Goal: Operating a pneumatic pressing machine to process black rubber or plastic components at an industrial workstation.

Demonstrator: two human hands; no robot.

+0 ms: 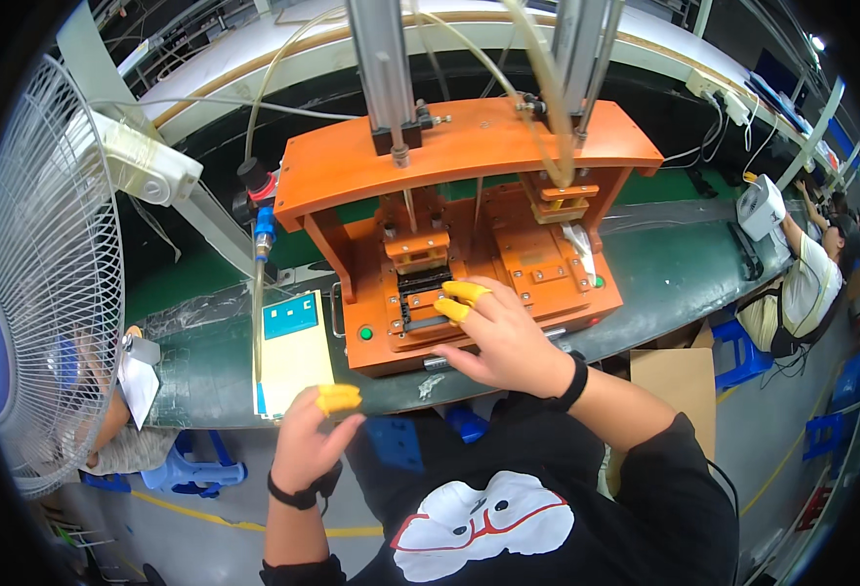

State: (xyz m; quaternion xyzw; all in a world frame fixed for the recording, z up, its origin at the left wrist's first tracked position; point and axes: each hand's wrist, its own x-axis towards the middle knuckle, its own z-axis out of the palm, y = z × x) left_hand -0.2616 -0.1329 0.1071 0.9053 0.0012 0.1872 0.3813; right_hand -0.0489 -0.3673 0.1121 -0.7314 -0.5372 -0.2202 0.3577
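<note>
My right hand (513, 342) reaches over the orange press machine (479, 132). Its yellow-covered fingertips touch or hover just above a black frame-like part (420, 293) in the left fixture. The thumb is stretched apart, near the machine's front edge, and nothing shows in its grasp. My left hand (313, 435) is in front of the bench edge, yellow covers on its fingers and the thumb spread from them. Beside that thumb, against my dark clothing, is a dark blue plate-like thing (396, 444); I cannot tell what supports it. A second fixture (537, 259) sits to the right.
A teal plate (290, 317) lies on yellow sheets (298, 366) left of the machine. A large fan (49, 273) stands at the far left. Air hoses and cylinders (381, 68) rise above the press. An open cardboard box (674, 396) is at the right. Other people sit along both sides.
</note>
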